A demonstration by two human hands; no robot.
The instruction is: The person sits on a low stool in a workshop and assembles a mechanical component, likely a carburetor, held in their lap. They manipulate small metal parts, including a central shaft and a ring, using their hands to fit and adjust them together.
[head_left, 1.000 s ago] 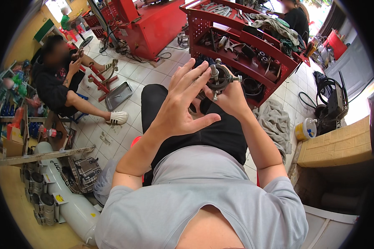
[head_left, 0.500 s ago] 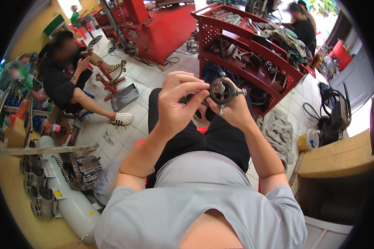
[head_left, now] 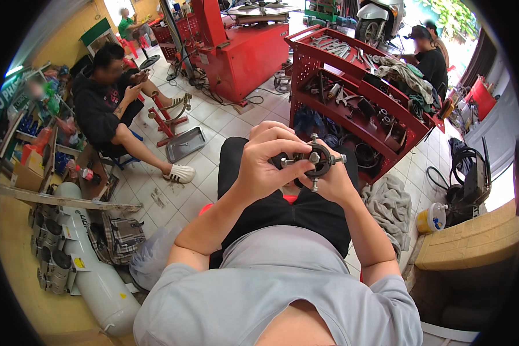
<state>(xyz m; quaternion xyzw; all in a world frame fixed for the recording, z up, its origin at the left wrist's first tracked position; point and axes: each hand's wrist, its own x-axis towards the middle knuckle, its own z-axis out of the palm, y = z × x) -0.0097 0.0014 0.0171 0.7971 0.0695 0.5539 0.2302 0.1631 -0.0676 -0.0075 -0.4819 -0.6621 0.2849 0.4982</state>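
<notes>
Above my lap I hold a dark round metal ring fitting [head_left: 327,166] with several silver bolts sticking out around its rim. My right hand [head_left: 339,183] is closed around it from below and the right, its fingers mostly hidden behind the ring. From the left, my left hand [head_left: 271,158] reaches over the ring's face. Its thumb and forefinger are pinched at a small silver metal piece [head_left: 315,157] in the ring's middle. The other left fingers are curled above it.
A red tool cart [head_left: 305,81] full of wrenches and parts stands ahead. A grey tray [head_left: 185,145] lies on the tiles beside a red stand [head_left: 166,124]. A seated person [head_left: 106,109] is at left. A grey cloth [head_left: 388,202] and a white-yellow bucket [head_left: 429,220] lie right.
My left thumb and forefinger have moved from the ring's left edge onto the piece at its middle. The view has shifted, so the scene sits lower and farther right.
</notes>
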